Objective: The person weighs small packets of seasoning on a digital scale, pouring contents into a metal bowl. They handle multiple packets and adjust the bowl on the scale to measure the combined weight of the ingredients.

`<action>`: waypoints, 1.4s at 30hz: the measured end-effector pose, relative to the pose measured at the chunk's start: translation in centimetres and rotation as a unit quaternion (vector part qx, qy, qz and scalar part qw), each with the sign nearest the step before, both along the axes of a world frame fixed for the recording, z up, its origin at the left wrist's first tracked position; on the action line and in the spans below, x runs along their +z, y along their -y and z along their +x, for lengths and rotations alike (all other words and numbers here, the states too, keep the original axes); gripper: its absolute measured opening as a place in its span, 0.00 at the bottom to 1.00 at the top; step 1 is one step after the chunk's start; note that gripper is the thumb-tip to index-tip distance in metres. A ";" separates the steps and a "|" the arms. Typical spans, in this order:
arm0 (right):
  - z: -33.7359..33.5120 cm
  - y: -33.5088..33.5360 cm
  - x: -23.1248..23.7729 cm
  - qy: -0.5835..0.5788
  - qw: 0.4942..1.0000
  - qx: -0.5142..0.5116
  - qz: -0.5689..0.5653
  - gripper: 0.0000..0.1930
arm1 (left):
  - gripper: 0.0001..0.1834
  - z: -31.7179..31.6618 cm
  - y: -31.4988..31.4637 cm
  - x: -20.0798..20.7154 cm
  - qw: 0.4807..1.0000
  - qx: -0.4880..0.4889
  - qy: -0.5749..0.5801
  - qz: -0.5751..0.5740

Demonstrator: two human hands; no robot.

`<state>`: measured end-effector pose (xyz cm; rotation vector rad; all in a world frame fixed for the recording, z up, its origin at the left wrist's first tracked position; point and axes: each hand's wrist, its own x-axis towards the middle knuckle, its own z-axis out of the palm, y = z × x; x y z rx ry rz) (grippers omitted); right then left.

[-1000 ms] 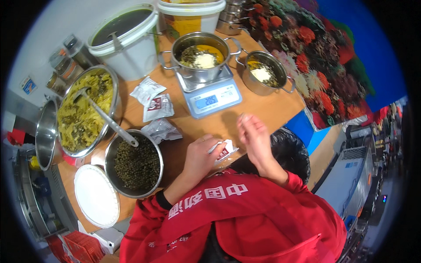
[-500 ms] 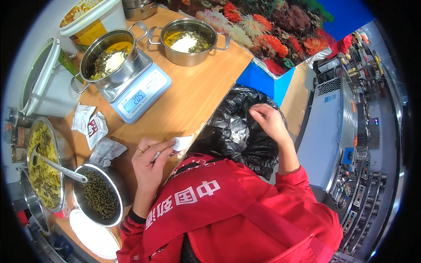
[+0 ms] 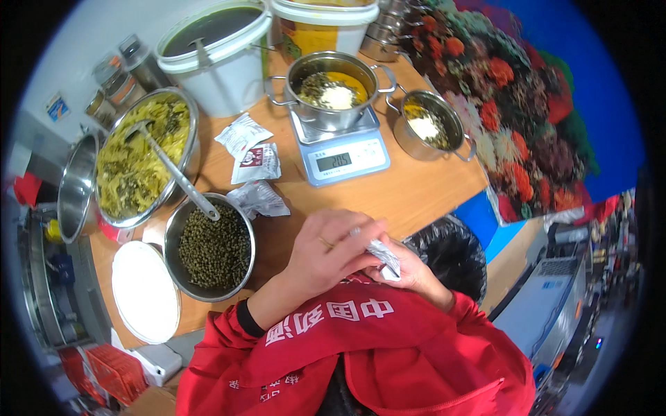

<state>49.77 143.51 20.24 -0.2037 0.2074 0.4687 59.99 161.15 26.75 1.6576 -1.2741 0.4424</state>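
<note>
We have a small silver packet (image 3: 388, 261) between our hands, in front of our chest by the table (image 3: 416, 194) edge. Our right hand (image 3: 420, 275) curls round it, maybe to keep it steady. Our left hand (image 3: 322, 253) bends its fingers over it; we cannot tell if they pinch. Three other packets (image 3: 257, 164) lie near, perhaps for easy reach. A pot (image 3: 333, 120) sits on the scale (image 3: 343, 161), likely to weigh it.

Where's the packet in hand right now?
Head view, just right of and below centre: the small silvery packet is between the left hand and right hand, left of the black-lined bin.
</note>
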 end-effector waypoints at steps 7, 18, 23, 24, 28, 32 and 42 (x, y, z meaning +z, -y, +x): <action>4.7 4.3 3.6 -0.015 0.969 -0.231 -0.090 0.30 | 0.19 0.8 0.4 -3.8 0.949 0.007 -0.307 -0.077; 18.5 7.7 11.3 0.194 0.700 -0.386 -0.569 0.17 | 0.14 1.1 -0.2 -5.2 0.937 -0.041 -0.341 0.056; 20.6 7.5 12.3 0.166 0.582 -0.399 -0.689 0.18 | 0.13 1.4 -0.5 -4.8 0.935 -0.056 -0.346 0.061; 20.7 7.5 12.4 0.169 0.579 -0.397 -0.692 0.18 | 0.13 1.5 -0.5 -4.8 0.929 -0.067 -0.359 0.061; 20.8 7.4 12.6 0.180 0.569 -0.388 -0.702 0.17 | 0.12 1.5 -0.5 -4.7 0.935 -0.061 -0.346 0.056; 21.2 7.3 12.5 0.193 0.571 -0.376 -0.704 0.16 | 0.12 1.5 -0.5 -4.7 0.935 -0.058 -0.346 0.050; 21.4 6.8 12.5 0.227 0.501 -0.338 -0.764 0.14 | 0.11 1.5 -0.3 -5.2 0.946 -0.053 -0.314 0.052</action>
